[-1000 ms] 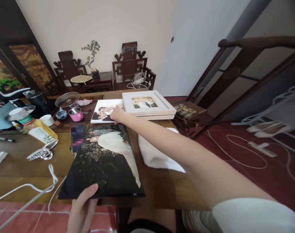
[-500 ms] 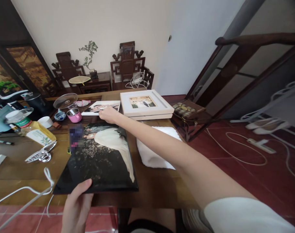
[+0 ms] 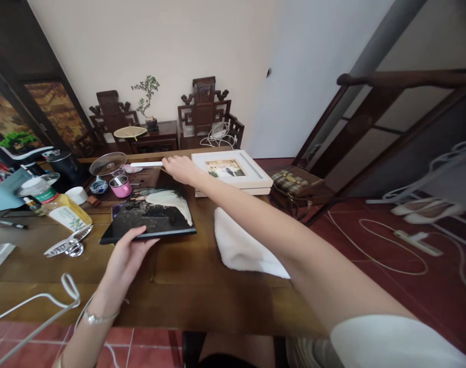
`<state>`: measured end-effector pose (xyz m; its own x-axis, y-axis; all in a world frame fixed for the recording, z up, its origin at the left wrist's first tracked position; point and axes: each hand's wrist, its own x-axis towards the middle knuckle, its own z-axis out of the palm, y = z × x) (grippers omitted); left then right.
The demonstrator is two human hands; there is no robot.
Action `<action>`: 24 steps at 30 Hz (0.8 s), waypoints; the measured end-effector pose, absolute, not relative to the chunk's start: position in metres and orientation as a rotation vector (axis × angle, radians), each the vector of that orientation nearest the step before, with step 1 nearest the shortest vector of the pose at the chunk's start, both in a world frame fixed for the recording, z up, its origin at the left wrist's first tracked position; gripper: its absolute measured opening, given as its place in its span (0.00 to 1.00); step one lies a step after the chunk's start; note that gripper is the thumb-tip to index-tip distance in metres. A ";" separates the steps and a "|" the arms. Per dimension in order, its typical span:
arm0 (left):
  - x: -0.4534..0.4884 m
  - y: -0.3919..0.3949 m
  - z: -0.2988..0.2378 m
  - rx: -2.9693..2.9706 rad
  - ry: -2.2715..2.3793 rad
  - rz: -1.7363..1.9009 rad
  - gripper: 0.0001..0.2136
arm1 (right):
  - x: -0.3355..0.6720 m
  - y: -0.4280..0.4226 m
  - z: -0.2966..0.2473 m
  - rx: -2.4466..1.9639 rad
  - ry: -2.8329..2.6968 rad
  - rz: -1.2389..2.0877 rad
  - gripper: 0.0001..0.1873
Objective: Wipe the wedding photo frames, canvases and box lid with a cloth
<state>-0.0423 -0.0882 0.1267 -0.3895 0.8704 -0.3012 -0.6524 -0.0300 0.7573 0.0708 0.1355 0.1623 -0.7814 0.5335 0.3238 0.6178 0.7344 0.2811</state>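
My left hand [image 3: 127, 255] grips the near edge of a large dark wedding photo panel [image 3: 150, 217] and holds it raised, nearly level, over the wooden table [image 3: 186, 286]. My right hand [image 3: 179, 167] reaches far across the table and is closed on the edge of a smaller white photo panel [image 3: 145, 164], which is lifted edge-on above the table. Just to the right of that hand lies a white framed photo [image 3: 233, 171] on a white box.
A folded white cloth [image 3: 242, 240] lies right of the dark panel. A pink cup [image 3: 120, 186], a small bowl, a clear lid, a bottle [image 3: 58, 209], scissors [image 3: 67, 244] and a white cable [image 3: 44, 296] fill the table's left side. Carved chairs stand behind.
The left hand has pushed the dark panel away and raised it off the table. The right hand has lifted the small photo panel from flat to edge-on and moved it left.
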 end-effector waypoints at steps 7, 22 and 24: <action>-0.052 -0.046 0.134 0.314 0.980 1.597 0.10 | 0.071 0.125 0.175 -0.947 -2.650 -0.608 0.19; -0.051 0.007 0.114 0.117 0.978 1.781 0.08 | 0.057 0.074 0.151 -0.789 -2.668 -0.718 0.21; -0.049 0.014 0.109 0.090 1.008 1.801 0.11 | 0.059 0.074 0.143 -0.788 -2.682 -0.714 0.20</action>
